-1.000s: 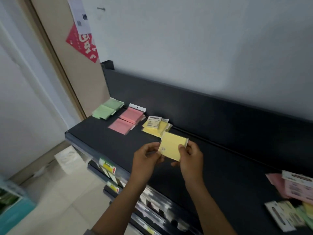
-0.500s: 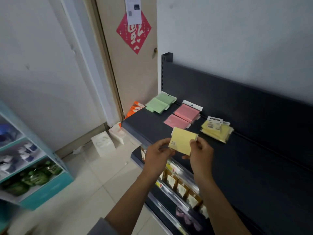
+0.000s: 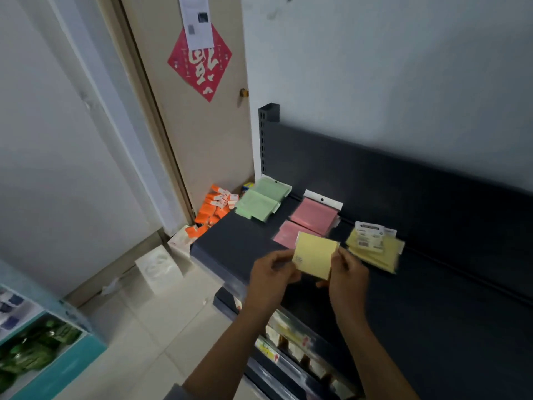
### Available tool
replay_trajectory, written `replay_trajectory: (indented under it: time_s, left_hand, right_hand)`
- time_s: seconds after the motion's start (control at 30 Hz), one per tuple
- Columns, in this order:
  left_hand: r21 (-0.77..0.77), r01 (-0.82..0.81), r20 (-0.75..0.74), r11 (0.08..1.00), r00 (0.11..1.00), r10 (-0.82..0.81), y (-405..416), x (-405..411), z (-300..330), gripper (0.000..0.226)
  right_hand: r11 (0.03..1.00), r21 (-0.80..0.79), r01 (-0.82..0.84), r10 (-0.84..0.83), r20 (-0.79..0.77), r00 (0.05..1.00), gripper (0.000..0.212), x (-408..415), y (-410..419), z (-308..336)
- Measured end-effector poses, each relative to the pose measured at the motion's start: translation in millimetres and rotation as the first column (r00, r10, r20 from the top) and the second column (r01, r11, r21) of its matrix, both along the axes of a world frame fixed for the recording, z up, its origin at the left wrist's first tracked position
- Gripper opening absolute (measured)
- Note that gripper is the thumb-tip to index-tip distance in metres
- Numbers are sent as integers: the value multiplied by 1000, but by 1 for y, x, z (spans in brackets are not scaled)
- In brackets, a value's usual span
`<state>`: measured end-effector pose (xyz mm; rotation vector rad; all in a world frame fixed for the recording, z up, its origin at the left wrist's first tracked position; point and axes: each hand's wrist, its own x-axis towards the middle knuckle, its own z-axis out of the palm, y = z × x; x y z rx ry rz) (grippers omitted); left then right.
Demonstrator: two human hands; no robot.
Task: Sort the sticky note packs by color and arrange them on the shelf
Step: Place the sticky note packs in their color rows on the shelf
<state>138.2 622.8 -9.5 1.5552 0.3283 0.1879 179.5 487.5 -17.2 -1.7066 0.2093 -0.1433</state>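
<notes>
Shelf (image 3: 432,298) first, then the yellow stack (image 3: 375,251) at its back, then the yellow pack (image 3: 315,256) I pinch between left hand (image 3: 272,274) and right hand (image 3: 347,272): I should lay it squarely on that stack, clear of the pink packs (image 3: 310,222).

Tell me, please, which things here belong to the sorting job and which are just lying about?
Job: yellow pack held by left hand and right hand; yellow pile; pink packs; green packs; shelf.
Lying about: orange boxes; white boxes; red door decoration.
</notes>
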Motion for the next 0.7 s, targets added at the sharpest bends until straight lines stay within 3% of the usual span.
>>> replay_trajectory:
  time_s: [0.2, 0.3, 0.47, 0.7]
  left_hand:
    - [179, 188, -15, 966, 982, -188, 11, 46, 6, 12]
    - [197, 324, -67, 926, 946, -317, 7, 60, 8, 15]
    - [228, 417, -93, 880, 909, -407, -7, 78, -1, 9]
    - [315, 609, -169, 728, 790, -589, -34, 118, 3, 9]
  right_hand:
    - [994, 61, 90, -90, 5, 996, 29, 17, -19, -3]
    - [989, 67, 129, -129, -2, 992, 29, 19, -33, -7]
    - [983, -9, 183, -184, -18, 983, 26, 17, -51, -17]
    - [937, -66, 344, -341, 44, 939, 23, 22, -76, -13]
